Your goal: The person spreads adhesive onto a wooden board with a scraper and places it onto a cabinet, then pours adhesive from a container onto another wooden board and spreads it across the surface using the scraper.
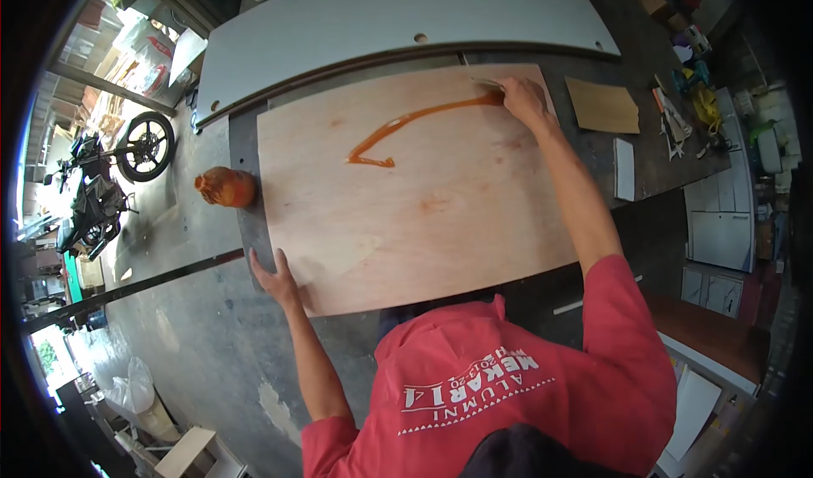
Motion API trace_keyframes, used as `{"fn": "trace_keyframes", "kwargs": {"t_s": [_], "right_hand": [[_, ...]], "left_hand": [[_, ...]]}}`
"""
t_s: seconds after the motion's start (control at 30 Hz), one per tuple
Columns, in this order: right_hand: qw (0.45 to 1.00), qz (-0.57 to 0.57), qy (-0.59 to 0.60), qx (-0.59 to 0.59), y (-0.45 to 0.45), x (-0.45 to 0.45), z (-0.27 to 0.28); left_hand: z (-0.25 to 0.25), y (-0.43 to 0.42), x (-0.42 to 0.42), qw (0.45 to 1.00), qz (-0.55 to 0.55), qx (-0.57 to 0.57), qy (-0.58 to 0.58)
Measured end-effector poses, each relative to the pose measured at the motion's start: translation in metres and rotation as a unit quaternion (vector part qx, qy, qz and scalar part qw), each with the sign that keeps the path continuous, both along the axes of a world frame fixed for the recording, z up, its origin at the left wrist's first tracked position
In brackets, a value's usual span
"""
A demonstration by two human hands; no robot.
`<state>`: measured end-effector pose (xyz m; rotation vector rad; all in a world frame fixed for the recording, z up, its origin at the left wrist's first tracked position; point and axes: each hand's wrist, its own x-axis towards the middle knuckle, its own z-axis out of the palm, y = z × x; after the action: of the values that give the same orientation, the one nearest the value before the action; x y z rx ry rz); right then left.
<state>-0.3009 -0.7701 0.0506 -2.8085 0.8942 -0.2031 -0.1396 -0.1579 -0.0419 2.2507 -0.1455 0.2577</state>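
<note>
A pale plywood sheet point(406, 207) lies flat on the dark bench in front of me. A wet orange-brown streak of glue-like liquid point(394, 127) runs across its far half, hooking back at the left end. At the streak's right end, my right hand point(527, 104) is closed on a thin flat spreader point(486, 82), mostly hidden by the fingers. My left hand point(275, 279) is at the sheet's near left corner, fingers spread, holding nothing. A bottle-like container smeared with orange point(227, 187) stands left of the sheet.
A long white panel point(406, 21) with round holes lies behind the plywood. Sandpaper-like brown sheet point(601, 105), a small white block point(624, 169) and hand tools point(671, 122) are on the bench's right. A motorcycle point(97, 177) stands at the left.
</note>
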Motion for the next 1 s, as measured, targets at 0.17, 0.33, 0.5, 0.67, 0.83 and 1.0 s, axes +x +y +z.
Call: {"fn": "trace_keyframes", "kwargs": {"t_s": [0.17,0.33,0.5,0.67,0.83,1.0], "right_hand": [[0.994,0.056,-0.095,-0.002,0.031,-0.045,-0.040],[0.993,0.071,-0.093,0.010,0.096,-0.110,-0.031],[0.992,0.078,-0.099,0.023,0.178,-0.192,-0.024],[0.995,0.067,-0.064,0.028,0.260,-0.264,-0.009],[0.995,0.080,-0.015,0.057,0.297,-0.310,0.023],[0.971,-0.053,-0.090,0.215,0.244,-0.285,0.078]], "left_hand": [[0.000,-0.009,-0.071,0.997,0.045,0.067,0.022],[0.003,-0.020,-0.073,0.984,0.074,0.160,0.017],[-0.007,-0.010,-0.070,0.981,0.058,0.186,-0.014],[-0.018,-0.002,-0.067,0.981,0.044,0.190,-0.026],[-0.016,0.001,-0.070,0.984,0.044,0.170,-0.041],[-0.011,-0.002,-0.072,0.984,0.041,0.172,-0.028]]}}
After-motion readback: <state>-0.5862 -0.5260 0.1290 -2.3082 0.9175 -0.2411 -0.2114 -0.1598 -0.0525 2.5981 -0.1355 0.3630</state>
